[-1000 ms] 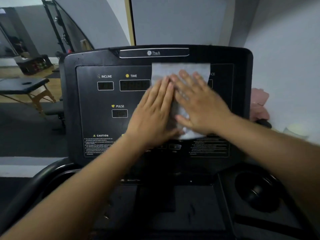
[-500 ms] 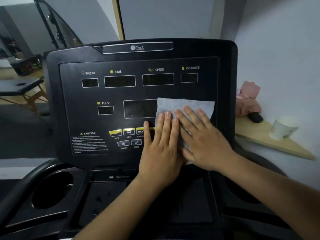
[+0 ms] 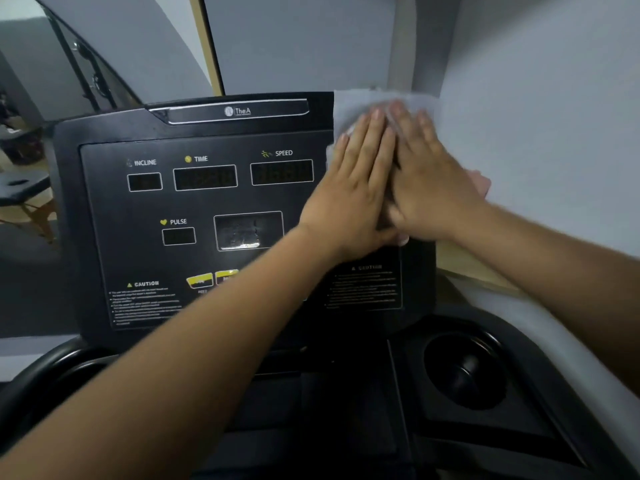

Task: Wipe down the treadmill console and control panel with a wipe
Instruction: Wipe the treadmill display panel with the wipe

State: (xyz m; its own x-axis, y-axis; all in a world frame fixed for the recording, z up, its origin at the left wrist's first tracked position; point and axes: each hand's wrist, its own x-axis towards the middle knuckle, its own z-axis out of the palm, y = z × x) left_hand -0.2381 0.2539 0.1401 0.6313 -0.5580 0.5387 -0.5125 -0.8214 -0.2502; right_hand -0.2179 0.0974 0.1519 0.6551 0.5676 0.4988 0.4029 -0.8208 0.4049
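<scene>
The black treadmill console [image 3: 104, 209] faces me, with INCLINE, TIME, SPEED and PULSE windows on its control panel [image 3: 207, 216]. A pale grey wipe [image 3: 349, 105] lies flat over the console's top right corner. My left hand [image 3: 349, 192] and my right hand [image 3: 433, 188] press on it side by side, fingers straight and pointing up. The hands cover most of the wipe and the panel's right part. Yellow buttons [image 3: 200, 280] show low on the panel, partly behind my left forearm.
A round black cup holder [image 3: 464, 368] sits in the tray at the lower right. A grey wall [image 3: 554, 133] stands close on the right, with a wooden shelf edge [image 3: 478, 278] below it. At far left a massage table [image 3: 20, 188] stands on the gym floor.
Both hands slid the wipe down from the upper middle to the panel's lower middle, then up and right to the top right corner. The SPEED window is uncovered now.
</scene>
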